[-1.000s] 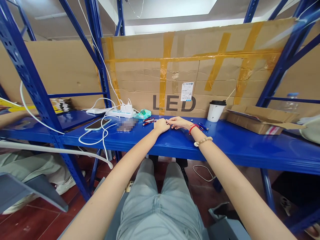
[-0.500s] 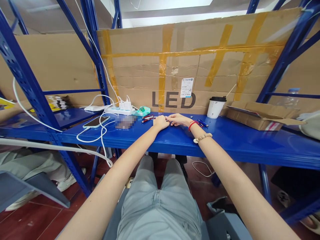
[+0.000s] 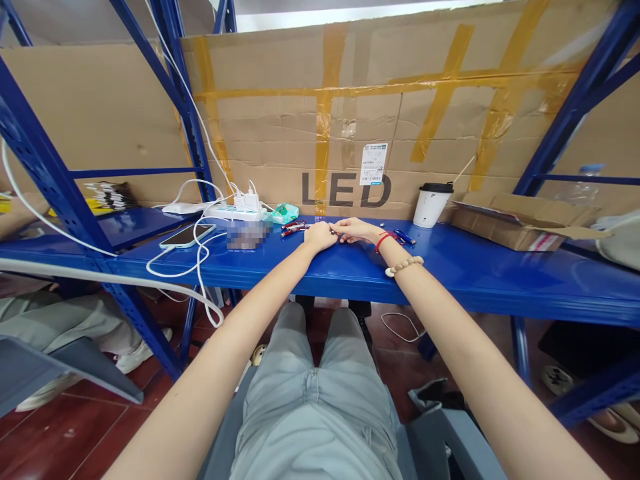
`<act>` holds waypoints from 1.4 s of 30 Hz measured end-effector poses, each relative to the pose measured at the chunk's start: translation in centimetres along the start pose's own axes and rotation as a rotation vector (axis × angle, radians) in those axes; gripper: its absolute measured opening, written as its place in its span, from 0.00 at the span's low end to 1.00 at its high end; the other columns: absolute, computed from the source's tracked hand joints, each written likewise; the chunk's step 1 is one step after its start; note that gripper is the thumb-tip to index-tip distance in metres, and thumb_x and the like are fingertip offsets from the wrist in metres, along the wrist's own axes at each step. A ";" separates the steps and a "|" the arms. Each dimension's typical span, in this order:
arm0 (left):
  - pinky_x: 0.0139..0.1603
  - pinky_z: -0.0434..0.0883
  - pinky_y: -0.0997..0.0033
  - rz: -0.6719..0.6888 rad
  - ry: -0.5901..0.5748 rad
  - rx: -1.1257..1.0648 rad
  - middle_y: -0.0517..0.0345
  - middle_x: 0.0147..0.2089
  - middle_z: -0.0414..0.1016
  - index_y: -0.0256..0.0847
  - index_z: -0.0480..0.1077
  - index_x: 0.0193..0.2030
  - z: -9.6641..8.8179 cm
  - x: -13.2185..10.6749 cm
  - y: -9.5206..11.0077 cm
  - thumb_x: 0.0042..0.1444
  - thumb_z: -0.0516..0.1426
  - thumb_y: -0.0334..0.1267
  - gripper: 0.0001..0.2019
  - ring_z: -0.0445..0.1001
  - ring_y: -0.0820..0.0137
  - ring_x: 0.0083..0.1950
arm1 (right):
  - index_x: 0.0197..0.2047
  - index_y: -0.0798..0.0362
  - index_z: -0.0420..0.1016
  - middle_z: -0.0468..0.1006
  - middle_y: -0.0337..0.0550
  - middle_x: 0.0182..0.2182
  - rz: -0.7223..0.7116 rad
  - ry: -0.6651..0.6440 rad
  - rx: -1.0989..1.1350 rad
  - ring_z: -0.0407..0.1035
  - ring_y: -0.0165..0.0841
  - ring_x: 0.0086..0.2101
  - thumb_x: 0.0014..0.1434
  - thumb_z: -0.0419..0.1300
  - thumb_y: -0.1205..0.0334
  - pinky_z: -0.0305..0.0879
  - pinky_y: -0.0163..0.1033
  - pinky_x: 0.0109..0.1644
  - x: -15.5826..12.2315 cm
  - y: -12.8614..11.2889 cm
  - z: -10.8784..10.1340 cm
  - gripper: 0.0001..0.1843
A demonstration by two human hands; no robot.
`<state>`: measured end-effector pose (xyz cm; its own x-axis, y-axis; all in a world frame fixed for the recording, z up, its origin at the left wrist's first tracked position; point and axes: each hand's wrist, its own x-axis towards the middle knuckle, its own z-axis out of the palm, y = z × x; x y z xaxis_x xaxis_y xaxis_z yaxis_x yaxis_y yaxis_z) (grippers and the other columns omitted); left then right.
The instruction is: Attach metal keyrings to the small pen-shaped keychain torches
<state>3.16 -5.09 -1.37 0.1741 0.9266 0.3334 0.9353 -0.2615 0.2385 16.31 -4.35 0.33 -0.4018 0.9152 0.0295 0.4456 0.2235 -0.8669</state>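
Note:
Over the blue shelf table [image 3: 475,277], my two hands meet near the middle. My left hand [image 3: 320,235] is closed in a fist, knuckles up. Thumb and fingers of my right hand [image 3: 354,230] pinch at the thumb side of that fist. A small dark bit shows between them, too small and covered to name. Just left of my left hand lie several red pens [image 3: 292,229]. Blue pens [image 3: 405,238] rest beyond my right wrist, which wears a red cord and a beaded bracelet.
A white lidded cup [image 3: 431,205] and an open cardboard box [image 3: 510,223] stand at right. To the left are a phone [image 3: 187,236], a power strip [image 3: 235,213] with white cables and a green packet [image 3: 284,213]. A cardboard wall [image 3: 275,140] closes the back.
The view has tipped slightly downward. My hands stay together at the same spot, with the right fingers drawn in a little closer against the left fist.

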 end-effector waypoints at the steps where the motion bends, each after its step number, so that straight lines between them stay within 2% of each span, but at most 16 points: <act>1: 0.44 0.71 0.68 -0.005 -0.001 0.001 0.47 0.46 0.76 0.40 0.74 0.44 -0.1 0.0 0.0 0.52 0.51 0.48 0.19 0.74 0.60 0.47 | 0.27 0.57 0.67 0.68 0.36 0.18 -0.003 -0.004 -0.007 0.61 0.20 0.18 0.51 0.61 0.45 0.58 0.24 0.20 0.1 0.1 -0.1 0.21; 10: 0.44 0.71 0.68 -0.006 -0.009 0.014 0.47 0.46 0.76 0.41 0.73 0.45 -0.2 -0.2 0.2 0.53 0.51 0.48 0.19 0.74 0.60 0.47 | 0.30 0.58 0.70 0.70 0.39 0.20 -0.040 0.054 -0.096 0.64 0.22 0.21 0.53 0.60 0.46 0.59 0.25 0.22 -0.1 0.2 -0.1 0.20; 17: 0.43 0.71 0.67 0.023 -0.012 0.032 0.48 0.46 0.76 0.43 0.73 0.45 -0.1 -0.1 0.2 0.52 0.51 0.50 0.20 0.74 0.60 0.47 | 0.30 0.57 0.70 0.70 0.39 0.19 -0.029 0.043 -0.117 0.64 0.23 0.21 0.52 0.61 0.48 0.60 0.26 0.24 -0.5 -0.2 0.0 0.19; 25: 0.44 0.71 0.68 0.040 -0.017 0.056 0.48 0.46 0.76 0.42 0.73 0.46 0.3 0.3 -0.1 0.52 0.51 0.51 0.21 0.74 0.60 0.47 | 0.34 0.57 0.71 0.71 0.41 0.19 -0.027 0.020 -0.136 0.63 0.24 0.21 0.52 0.59 0.46 0.61 0.28 0.25 0.5 0.7 -0.2 0.20; 35: 0.44 0.70 0.68 0.061 -0.028 0.070 0.49 0.47 0.75 0.42 0.73 0.46 0.2 0.4 0.0 0.52 0.50 0.52 0.22 0.74 0.59 0.47 | 0.27 0.56 0.67 0.66 0.36 0.18 -0.013 -0.009 -0.080 0.61 0.21 0.20 0.51 0.61 0.47 0.58 0.25 0.22 0.2 0.2 -0.1 0.19; 42: 0.45 0.70 0.68 0.078 -0.028 0.097 0.50 0.47 0.76 0.42 0.73 0.46 0.2 0.4 0.0 0.53 0.49 0.52 0.21 0.74 0.60 0.47 | 0.25 0.56 0.64 0.66 0.36 0.20 -0.009 -0.017 -0.048 0.60 0.20 0.20 0.53 0.60 0.48 0.57 0.24 0.21 0.2 0.3 -0.1 0.20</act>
<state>3.34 -4.62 -1.44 0.2551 0.9119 0.3216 0.9437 -0.3073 0.1228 16.46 -4.07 0.19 -0.4192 0.9074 0.0284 0.4797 0.2479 -0.8417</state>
